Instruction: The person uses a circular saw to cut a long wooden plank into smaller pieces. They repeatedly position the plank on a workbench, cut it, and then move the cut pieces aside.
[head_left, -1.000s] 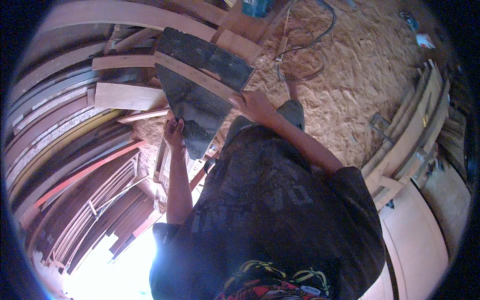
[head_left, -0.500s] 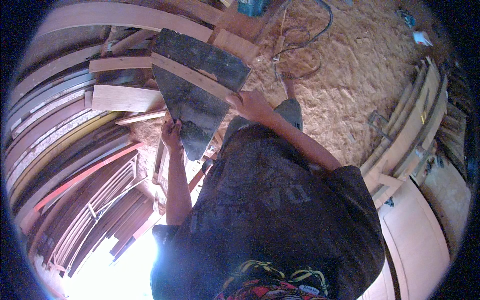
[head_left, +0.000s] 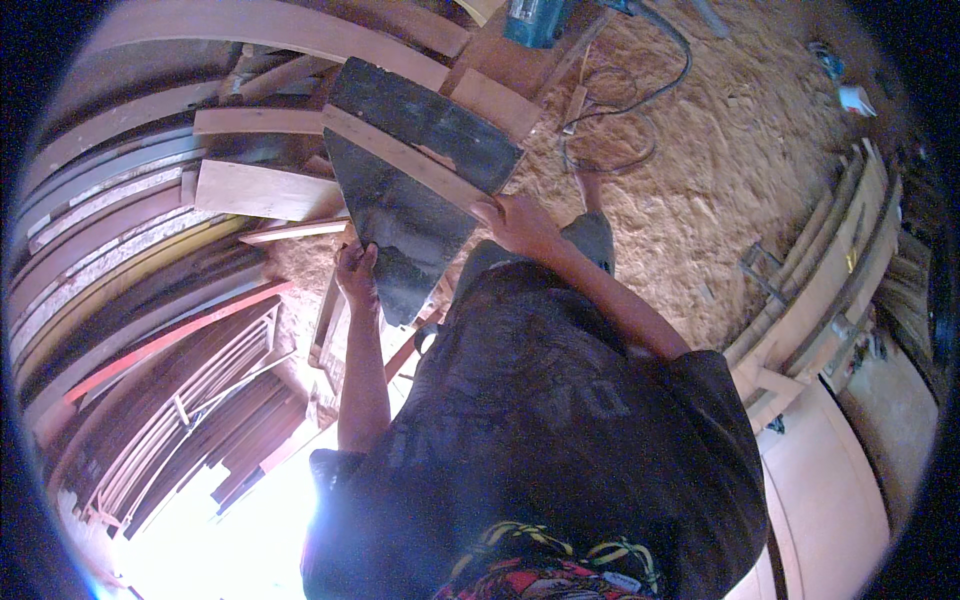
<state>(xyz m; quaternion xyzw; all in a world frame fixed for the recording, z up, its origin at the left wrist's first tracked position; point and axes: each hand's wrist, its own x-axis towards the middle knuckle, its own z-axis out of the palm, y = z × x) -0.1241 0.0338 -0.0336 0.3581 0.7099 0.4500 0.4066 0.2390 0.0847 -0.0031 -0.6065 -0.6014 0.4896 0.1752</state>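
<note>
Head | left hand (head_left: 358, 270) pinches black board (head_left: 400, 212) | right hand (head_left: 525, 228) pinches wood strip (head_left: 405, 155) | strip already across board, left of right grip; stuck? can't tell

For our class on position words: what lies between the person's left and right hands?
In the head view, part of the dark panel lies between the left hand and right hand.
</note>
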